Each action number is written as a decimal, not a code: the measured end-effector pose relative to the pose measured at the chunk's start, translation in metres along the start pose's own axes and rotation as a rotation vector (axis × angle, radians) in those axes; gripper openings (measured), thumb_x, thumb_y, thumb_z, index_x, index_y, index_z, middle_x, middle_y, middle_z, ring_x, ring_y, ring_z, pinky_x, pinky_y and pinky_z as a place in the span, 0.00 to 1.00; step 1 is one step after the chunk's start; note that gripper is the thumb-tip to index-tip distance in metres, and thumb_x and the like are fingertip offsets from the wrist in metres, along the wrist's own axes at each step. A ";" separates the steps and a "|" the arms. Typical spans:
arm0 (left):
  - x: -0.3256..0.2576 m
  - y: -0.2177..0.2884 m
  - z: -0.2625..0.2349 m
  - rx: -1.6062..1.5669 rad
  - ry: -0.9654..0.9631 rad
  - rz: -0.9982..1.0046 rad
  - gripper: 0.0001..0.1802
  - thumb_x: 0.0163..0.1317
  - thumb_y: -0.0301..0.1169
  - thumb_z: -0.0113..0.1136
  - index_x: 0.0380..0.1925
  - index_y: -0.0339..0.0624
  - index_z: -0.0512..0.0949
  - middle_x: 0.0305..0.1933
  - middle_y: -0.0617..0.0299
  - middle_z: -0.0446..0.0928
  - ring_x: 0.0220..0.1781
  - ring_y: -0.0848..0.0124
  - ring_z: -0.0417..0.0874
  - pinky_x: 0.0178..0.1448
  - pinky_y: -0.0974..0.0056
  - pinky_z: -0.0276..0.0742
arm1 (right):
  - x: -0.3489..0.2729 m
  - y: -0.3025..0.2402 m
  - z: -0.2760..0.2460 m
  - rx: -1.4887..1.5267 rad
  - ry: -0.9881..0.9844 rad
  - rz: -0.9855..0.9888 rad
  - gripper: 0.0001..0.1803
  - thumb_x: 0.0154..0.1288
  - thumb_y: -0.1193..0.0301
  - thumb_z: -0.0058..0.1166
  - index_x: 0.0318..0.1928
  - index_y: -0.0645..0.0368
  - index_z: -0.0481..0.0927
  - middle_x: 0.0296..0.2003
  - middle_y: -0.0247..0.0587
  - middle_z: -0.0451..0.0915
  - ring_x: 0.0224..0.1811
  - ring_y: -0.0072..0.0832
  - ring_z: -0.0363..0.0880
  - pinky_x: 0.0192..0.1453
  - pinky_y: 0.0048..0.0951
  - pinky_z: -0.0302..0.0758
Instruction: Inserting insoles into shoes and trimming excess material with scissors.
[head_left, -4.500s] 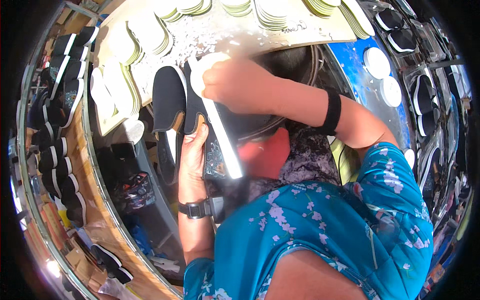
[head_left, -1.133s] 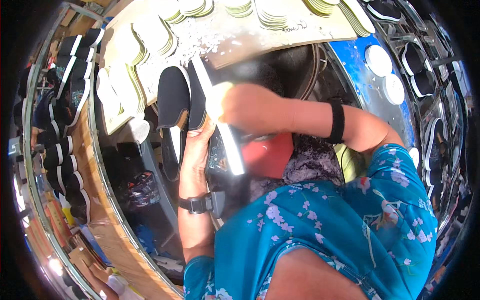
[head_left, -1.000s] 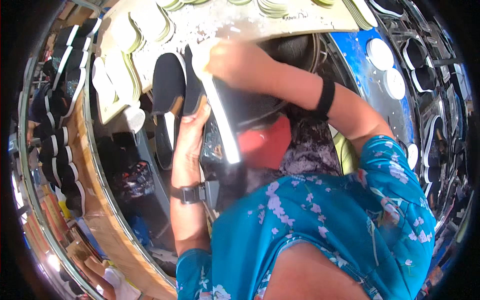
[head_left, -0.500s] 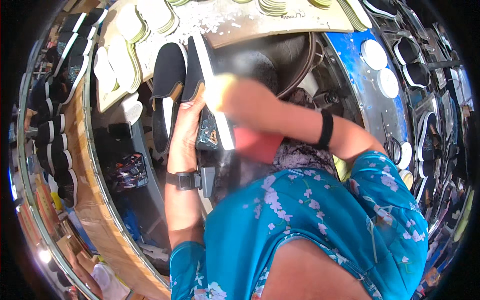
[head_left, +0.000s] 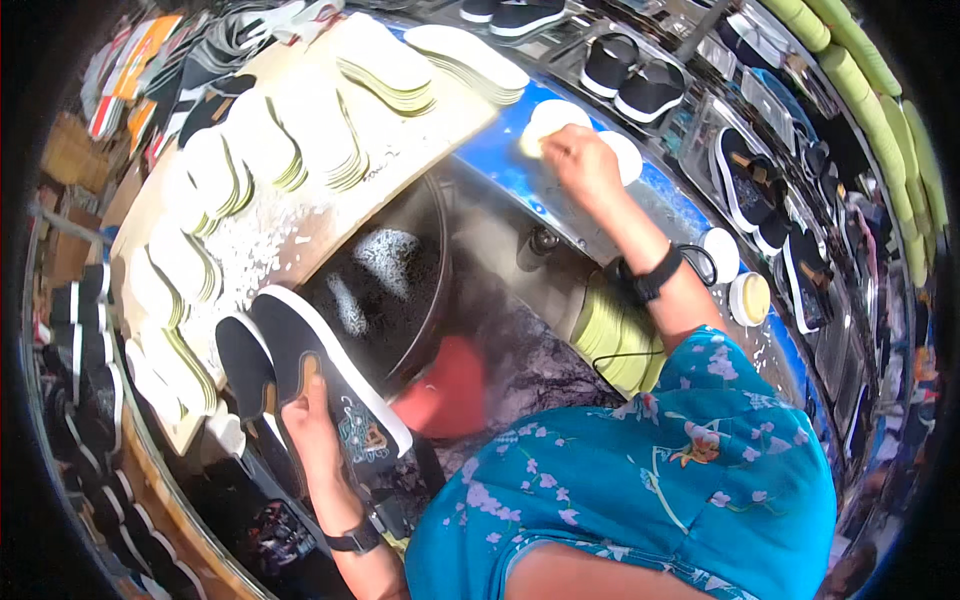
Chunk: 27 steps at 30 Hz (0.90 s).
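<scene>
My left hand [head_left: 312, 428] grips a black slip-on shoe [head_left: 325, 370] with a white sole edge, its fingers inside the opening. A second black shoe [head_left: 245, 365] sits just left of it. My right hand [head_left: 578, 160] is stretched out far ahead and rests on a round white pad [head_left: 553, 118] lying on the blue metal bench [head_left: 500, 165]. Another white pad [head_left: 625, 155] lies right beside it. Whether the fingers close around the pad I cannot tell.
A wooden board [head_left: 300, 215] carries several stacks of pale insoles [head_left: 385, 75]. A dark round basin [head_left: 385, 290] sits below it. A stack of yellowish insoles [head_left: 610, 335] lies by my right forearm. Finished black shoes [head_left: 625, 80] line the racks around.
My right hand has left the shoe and reached far forward to the white pad on the bench. The left hand still holds the shoe, now lower in the picture.
</scene>
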<state>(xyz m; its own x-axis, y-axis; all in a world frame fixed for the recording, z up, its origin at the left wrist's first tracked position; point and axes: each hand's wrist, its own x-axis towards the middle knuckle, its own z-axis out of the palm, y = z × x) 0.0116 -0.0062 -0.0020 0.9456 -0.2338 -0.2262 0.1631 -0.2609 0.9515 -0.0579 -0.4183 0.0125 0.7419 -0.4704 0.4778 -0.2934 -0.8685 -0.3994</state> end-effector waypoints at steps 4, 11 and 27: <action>0.012 -0.008 0.012 0.159 -0.026 0.112 0.17 0.62 0.31 0.52 0.43 0.25 0.75 0.41 0.56 0.77 0.41 0.75 0.74 0.47 0.70 0.68 | 0.036 0.080 0.036 -0.124 0.192 -0.009 0.12 0.58 0.64 0.44 0.31 0.52 0.80 0.33 0.44 0.77 0.40 0.42 0.74 0.42 0.40 0.71; -0.021 0.026 0.013 0.704 -0.157 0.010 0.18 0.59 0.40 0.56 0.33 0.32 0.76 0.23 0.51 0.76 0.23 0.65 0.76 0.31 0.63 0.70 | 0.032 0.089 0.021 -0.289 0.000 -0.042 0.21 0.59 0.56 0.47 0.49 0.51 0.74 0.47 0.44 0.75 0.49 0.41 0.73 0.51 0.39 0.69; 0.027 -0.009 0.034 0.717 -0.111 0.218 0.16 0.45 0.26 0.67 0.31 0.32 0.72 0.29 0.54 0.76 0.30 0.68 0.80 0.37 0.66 0.76 | -0.182 0.123 -0.104 -0.575 -0.323 0.349 0.18 0.57 0.69 0.50 0.49 0.58 0.71 0.41 0.54 0.75 0.44 0.50 0.74 0.47 0.44 0.71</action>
<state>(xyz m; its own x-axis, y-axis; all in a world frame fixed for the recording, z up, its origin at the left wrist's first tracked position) 0.0266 -0.0420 -0.0237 0.8955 -0.4327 -0.1038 -0.2832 -0.7342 0.6171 -0.2919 -0.4556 -0.0427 0.6624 -0.7412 0.1087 -0.7474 -0.6637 0.0290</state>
